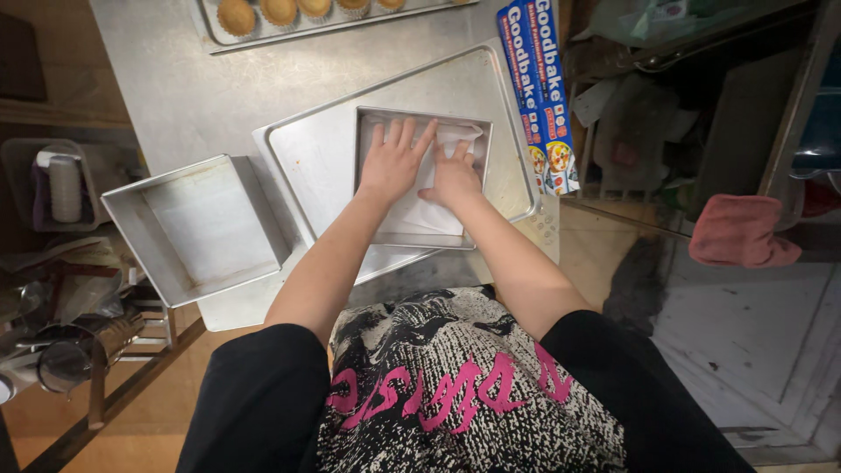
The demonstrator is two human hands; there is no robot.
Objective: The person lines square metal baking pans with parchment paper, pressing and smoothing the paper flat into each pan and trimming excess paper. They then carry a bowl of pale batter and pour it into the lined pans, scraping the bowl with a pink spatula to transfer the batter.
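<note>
Both hands work inside the square baking tin (pixel 477 144) that sits on the large flat tray (pixel 324 153), on the steel bench (pixel 166 79). The left hand (pixel 392 162) lies open, fingers spread, palm flat on the white lining paper (pixel 455 136) in the tin. The right hand (pixel 453 180), just beside it, is loosely curled with its fingers pressing the paper down; it grips nothing. The paper covers the tin floor and is creased toward the far right corner. To do this step well, hold the sheet still with one flat palm, then smooth outward from the centre with the other, working the paper into each corner and up the walls so no folds stand proud. Count: two square tins, the second (pixel 197 228) left of the tray, already holding a flat sheet of paper; one large tray; one long blue box of baking paper (pixel 539 96) right of the tray; one further tray (pixel 219 39) beyond it carrying five visible cupcakes (pixel 236 16), cut off by the frame edge.
</note>
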